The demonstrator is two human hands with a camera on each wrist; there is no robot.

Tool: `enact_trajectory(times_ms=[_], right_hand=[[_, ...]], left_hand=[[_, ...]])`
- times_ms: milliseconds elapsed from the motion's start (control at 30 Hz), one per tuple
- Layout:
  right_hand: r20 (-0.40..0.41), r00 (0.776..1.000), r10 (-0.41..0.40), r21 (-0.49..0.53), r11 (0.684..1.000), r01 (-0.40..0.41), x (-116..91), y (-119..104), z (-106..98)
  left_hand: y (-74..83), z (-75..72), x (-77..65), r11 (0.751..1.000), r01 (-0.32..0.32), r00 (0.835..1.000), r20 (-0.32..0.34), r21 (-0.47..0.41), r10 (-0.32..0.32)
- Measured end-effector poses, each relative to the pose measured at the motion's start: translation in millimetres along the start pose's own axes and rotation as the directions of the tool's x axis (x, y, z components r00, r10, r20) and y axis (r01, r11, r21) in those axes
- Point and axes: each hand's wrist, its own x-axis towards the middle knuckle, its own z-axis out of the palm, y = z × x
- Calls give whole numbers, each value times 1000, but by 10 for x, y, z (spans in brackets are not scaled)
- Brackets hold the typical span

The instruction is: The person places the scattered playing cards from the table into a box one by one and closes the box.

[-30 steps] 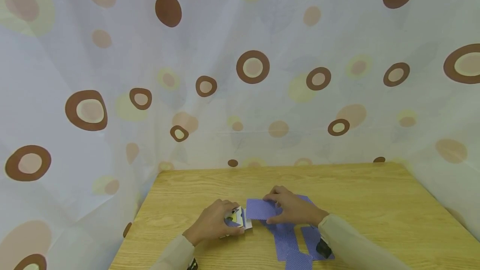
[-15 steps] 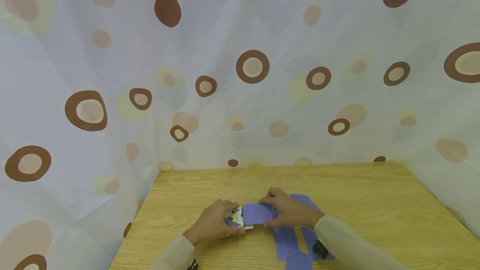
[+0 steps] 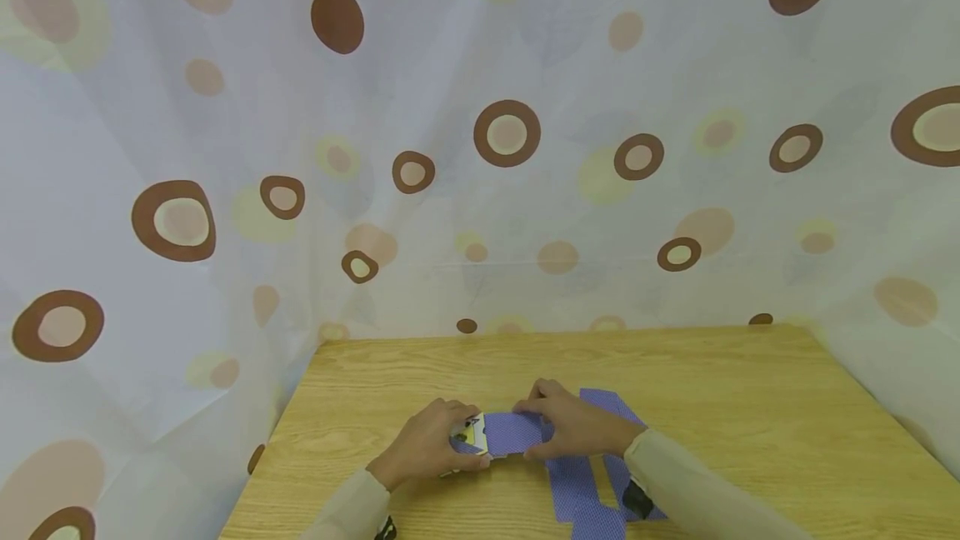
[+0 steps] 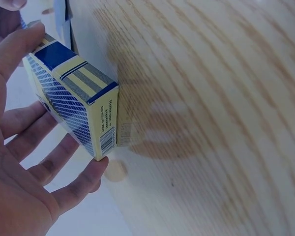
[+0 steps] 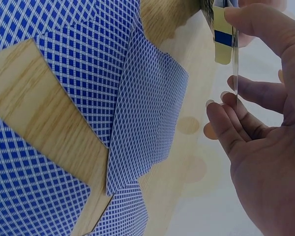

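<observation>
At the R end of a small card box (image 3: 468, 433), held low at the wood-grain table (image 3: 720, 407), a blue-checked card (image 3: 512, 433) is pinched btwn thumb + fingers of the R hand (image 3: 577, 425) (can't tell if its tip's inside), while the L hand (image 3: 429, 444) grips the box. Box has blue/cream stripes, w/ a barcode (image 4: 108, 143) & tiny print (image 4: 107, 118) on one end, too sm. to read. Below + beside the R hand, loose cards (image 3: 573, 477) overlap, checked backs up, w/ a spotted curtain (image 3: 555, 65) behind.
</observation>
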Motion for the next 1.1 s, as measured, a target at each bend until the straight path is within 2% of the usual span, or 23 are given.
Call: enact_trajectory(times_ms=[400,733,1100], right_hand=[[39,999,-16,-8,1000,16,58,-59,-17],[5,998,-66,-24,998,66,103,-104,-35],[3,999,-49,-53,997,49,205,-108,73]], left_hand=[[6,3,10,1000,12,1000,7,-9,-12],[5,12,-3,1000,-1,1000,-5,-2,1],[21,29,14,999,-19,1000,0,-41,20]])
